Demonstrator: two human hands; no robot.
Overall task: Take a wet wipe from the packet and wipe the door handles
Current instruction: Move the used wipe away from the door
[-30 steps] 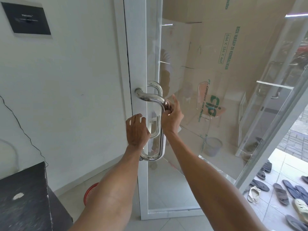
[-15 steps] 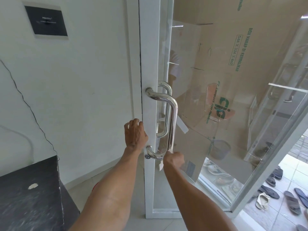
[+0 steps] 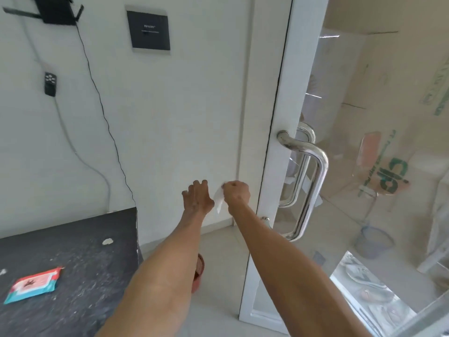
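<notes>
A shiny steel door handle (image 3: 315,181) curves out from the white frame of a glass door (image 3: 279,147); a second handle shows through the glass behind it. My right hand (image 3: 237,194) is closed on a white wet wipe (image 3: 219,200) that hangs from its fingers, left of the door frame and clear of the handle. Just left of it, my left hand (image 3: 198,198) has spread fingers and holds nothing. The wipe packet (image 3: 34,284), teal and pink, lies flat on a dark table (image 3: 80,239) at lower left.
A white wall (image 3: 158,117) carries a black plaque (image 3: 148,30), a small black box with cables (image 3: 50,84) and a router at top left. A red basket (image 3: 198,273) stands on the floor under my left arm. Cardboard boxes and a bucket show through the glass.
Both hands have come off the door and handle and drawn together to the left, the right still with the wipe. My view has swung left, bringing the table and packet in.
</notes>
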